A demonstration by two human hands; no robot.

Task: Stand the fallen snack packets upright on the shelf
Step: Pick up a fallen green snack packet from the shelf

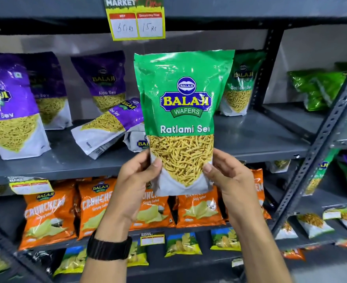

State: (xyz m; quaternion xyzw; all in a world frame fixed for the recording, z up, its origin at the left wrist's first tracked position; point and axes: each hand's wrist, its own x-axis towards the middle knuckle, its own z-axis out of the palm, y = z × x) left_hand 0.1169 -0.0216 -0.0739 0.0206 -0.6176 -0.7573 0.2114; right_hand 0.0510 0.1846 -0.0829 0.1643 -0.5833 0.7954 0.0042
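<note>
Green Ratlami Sev packet (181, 111) is being held upright in the air, in front of the grey shelf (256, 137), not yet set down. We are flagging the risk: its soft base could buckle on landing, or it could knock the fallen purple Aloo Sev packet (109, 124) lying tilted at its 9 o'clock. Left hand (136, 180) and right hand (227, 178) are both closing around the packet's lower corners, thumbs pressing the front, fingers wrapping behind.
</note>
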